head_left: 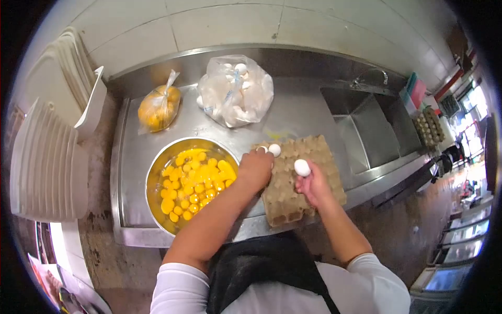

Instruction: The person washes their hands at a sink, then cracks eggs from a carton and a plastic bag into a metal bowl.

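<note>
Between the thumb and fingers of my right hand (315, 184) is a white egg (301, 167), held above the cardboard egg tray (282, 201). My left hand (255, 168) reaches to the tray's far left corner, fingers curled down on another egg (263, 149), mostly hidden by the hand. Just right of those fingers, a further white egg (274, 150) sits in the tray. Left of the tray stands a steel bowl (150, 191) with many egg yolks (196, 183) and clear egg white in it. My left forearm passes over the bowl's right side.
Behind the bowl are a clear bag of eggshells (235, 94) and a tied bag of yellow-orange contents (159, 109). A sink (361, 131) lies right, with more egg trays (430, 127) beyond. Stacked white plastic containers (49, 162) stand left. The steel counter (133, 178) has a raised edge.
</note>
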Demonstrator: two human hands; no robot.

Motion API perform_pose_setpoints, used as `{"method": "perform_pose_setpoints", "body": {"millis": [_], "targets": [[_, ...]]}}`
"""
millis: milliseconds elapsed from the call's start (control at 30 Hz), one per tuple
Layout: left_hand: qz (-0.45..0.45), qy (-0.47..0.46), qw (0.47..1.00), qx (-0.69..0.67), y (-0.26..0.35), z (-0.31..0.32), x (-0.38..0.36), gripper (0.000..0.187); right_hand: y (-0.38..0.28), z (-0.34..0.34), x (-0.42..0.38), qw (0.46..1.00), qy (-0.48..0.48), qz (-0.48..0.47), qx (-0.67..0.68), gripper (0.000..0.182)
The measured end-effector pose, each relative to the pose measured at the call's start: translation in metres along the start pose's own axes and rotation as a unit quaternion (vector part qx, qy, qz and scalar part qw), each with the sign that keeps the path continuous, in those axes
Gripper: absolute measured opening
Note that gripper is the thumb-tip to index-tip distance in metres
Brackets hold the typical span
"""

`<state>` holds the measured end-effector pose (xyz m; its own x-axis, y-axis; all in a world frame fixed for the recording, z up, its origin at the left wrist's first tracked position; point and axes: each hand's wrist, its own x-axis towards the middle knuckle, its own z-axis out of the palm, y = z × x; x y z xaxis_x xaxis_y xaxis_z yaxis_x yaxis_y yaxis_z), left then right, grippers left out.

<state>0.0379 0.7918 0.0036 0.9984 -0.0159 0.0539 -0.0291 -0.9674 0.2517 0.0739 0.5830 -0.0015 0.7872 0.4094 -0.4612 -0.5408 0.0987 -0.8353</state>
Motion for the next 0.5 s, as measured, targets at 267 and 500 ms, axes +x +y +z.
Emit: {"method": "perform_pose_setpoints", "body": {"millis": [267,500], "targets": [[-0.182,0.013,0.68,-0.71,-0.027,-0.072,-0.093,0.041,0.009,0.062,-0.09,0.999,-0.003,-0.051,-0.018,0.04],[-0.215,0.054,0.506,-0.834,-0.064,-0.097,-0.199,0.027,0.095,0.061,-0.153,0.872,0.031,-0.305,-0.381,0.05]]}}
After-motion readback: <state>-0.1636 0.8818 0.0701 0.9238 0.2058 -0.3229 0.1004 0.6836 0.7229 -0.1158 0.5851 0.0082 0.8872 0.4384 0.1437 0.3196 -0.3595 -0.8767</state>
